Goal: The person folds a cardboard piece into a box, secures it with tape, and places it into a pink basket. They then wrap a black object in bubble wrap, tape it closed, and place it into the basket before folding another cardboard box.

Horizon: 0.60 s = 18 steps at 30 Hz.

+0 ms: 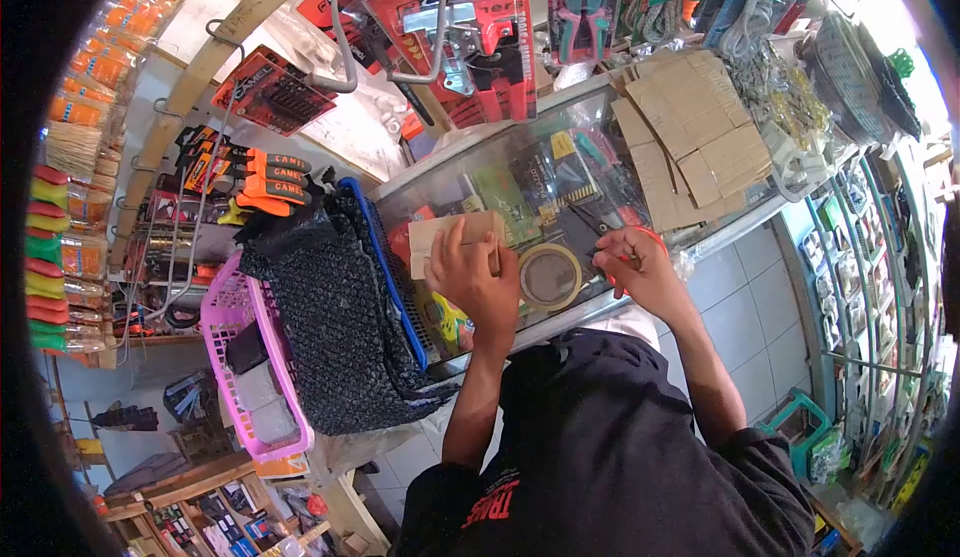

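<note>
My left hand [474,275] rests with its fingers spread on a small piece of brown cardboard [428,240], which lies on the glass counter [420,189]. A roll of tape [550,277] lies flat on the glass between my hands. Just right of the roll, my right hand [640,269] is closed around the red handles of a pair of scissors [652,241]. The dark blades point up and left over the counter, away from the cardboard piece.
Flat cardboard sheets [700,147] are stacked at the counter's right end. A pink basket [262,377] and a blue-edged basket [385,277] with black bubble wrap [330,327] stand at left. Packaged tools [480,37] hang from hooks above the counter.
</note>
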Each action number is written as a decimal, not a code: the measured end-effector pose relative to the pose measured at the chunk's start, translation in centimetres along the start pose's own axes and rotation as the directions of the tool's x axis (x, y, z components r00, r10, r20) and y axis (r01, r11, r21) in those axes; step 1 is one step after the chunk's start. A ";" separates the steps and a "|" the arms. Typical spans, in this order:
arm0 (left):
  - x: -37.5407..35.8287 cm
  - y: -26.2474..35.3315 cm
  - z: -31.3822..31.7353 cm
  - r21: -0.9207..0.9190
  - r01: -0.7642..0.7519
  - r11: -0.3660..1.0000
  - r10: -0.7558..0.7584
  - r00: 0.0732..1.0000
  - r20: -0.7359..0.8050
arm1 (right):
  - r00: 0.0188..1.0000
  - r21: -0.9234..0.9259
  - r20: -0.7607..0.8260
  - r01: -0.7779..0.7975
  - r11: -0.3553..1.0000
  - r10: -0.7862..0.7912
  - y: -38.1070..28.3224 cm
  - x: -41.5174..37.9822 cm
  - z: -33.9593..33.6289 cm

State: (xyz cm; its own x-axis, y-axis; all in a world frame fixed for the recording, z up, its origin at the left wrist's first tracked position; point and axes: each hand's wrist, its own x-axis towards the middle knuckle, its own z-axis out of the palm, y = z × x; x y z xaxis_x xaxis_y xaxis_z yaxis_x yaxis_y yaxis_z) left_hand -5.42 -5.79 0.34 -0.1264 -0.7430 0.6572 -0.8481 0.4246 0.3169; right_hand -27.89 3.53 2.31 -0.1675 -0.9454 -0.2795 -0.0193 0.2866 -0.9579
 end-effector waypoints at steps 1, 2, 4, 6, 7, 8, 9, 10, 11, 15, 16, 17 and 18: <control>0.1 0.1 -0.2 0.001 0.011 1.000 -0.011 1.000 0.000 | 1.000 0.002 -0.003 -0.004 1.000 0.004 0.0 -0.1 -0.1; 0.1 0.2 -0.3 -0.008 0.004 1.000 -0.004 1.000 -0.011 | 1.000 0.005 -0.005 -0.011 1.000 0.011 0.0 -0.1 -0.1; 0.4 0.0 -0.2 -0.024 -0.007 1.000 0.006 0.999 -0.036 | 1.000 0.006 -0.008 -0.013 1.000 0.013 0.2 -0.3 -0.1; 0.1 -0.6 0.3 -0.055 -0.011 0.998 0.011 1.000 -0.004 | 1.000 0.005 -0.007 -0.001 1.000 0.001 0.6 -0.1 -0.1; 0.1 -0.9 0.4 -0.069 -0.011 0.998 0.012 1.000 0.010 | 1.000 0.009 -0.003 -0.014 1.000 0.014 0.5 -0.1 0.0; 0.1 -0.9 0.5 -0.060 -0.032 0.998 0.033 0.999 0.015 | 1.000 0.012 0.000 -0.027 1.000 0.027 0.3 -0.1 0.0; 0.6 -0.5 0.2 -0.050 -0.052 0.997 0.053 0.998 0.020 | 0.999 0.014 0.004 -0.041 0.999 0.041 0.2 -0.2 0.1; 0.7 -0.2 0.1 -0.039 -0.069 0.997 0.070 0.997 0.026 | 1.000 0.016 0.007 -0.029 0.999 0.029 0.6 -0.2 0.1; 0.7 -0.2 0.1 -0.030 -0.082 0.996 0.083 0.996 0.032 | 1.000 0.017 0.010 -0.014 1.000 0.014 1.3 0.0 0.1; 0.9 -0.3 -0.2 -0.027 -0.103 0.994 0.104 0.992 0.070 | 1.000 -0.008 -0.001 -0.007 1.000 0.007 1.1 -0.2 0.4; 1.0 -0.3 -0.2 -0.036 -0.099 0.994 0.101 0.991 0.083 | 1.000 -0.001 -0.003 0.001 1.000 -0.001 1.2 -0.3 0.4; 1.0 -0.2 -0.3 -0.033 -0.089 0.995 0.091 0.993 0.073 | 1.000 0.006 -0.006 0.011 1.000 -0.011 1.4 -0.3 0.3; 0.8 -0.2 -0.4 -0.030 -0.079 0.996 0.081 0.995 0.062 | 1.000 0.012 -0.010 0.021 1.000 -0.021 1.5 -0.3 0.2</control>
State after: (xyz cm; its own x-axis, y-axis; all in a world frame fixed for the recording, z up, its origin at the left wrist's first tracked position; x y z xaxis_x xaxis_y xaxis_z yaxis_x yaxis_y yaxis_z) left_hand -5.13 -6.27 1.01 -0.2266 -0.7370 0.6368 -0.8194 0.4977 0.2844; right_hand -27.66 4.24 0.98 -0.1766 -0.9496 -0.2589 -0.0111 0.2649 -0.9642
